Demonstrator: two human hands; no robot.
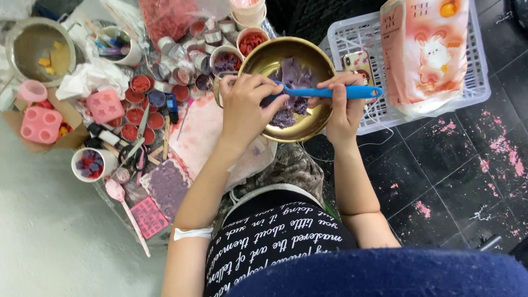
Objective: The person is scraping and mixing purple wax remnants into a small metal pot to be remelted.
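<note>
Purple paste (286, 113) in brass bowl (258, 60): soft, sticky, prob light. R hand (344, 107) clenched on blue spatula (330, 92) handle; L hand (245, 104) grips near rim, best hold.

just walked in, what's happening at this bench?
A person is working over a gold metal bowl that holds a purple paste. The right hand holds a blue spatula laid across the bowl, blade in the paste. The left hand is at the bowl's near rim, fingers by the blade. To the left are small cups of red material, pink moulds and scissors. A white basket sits on the right.
</note>
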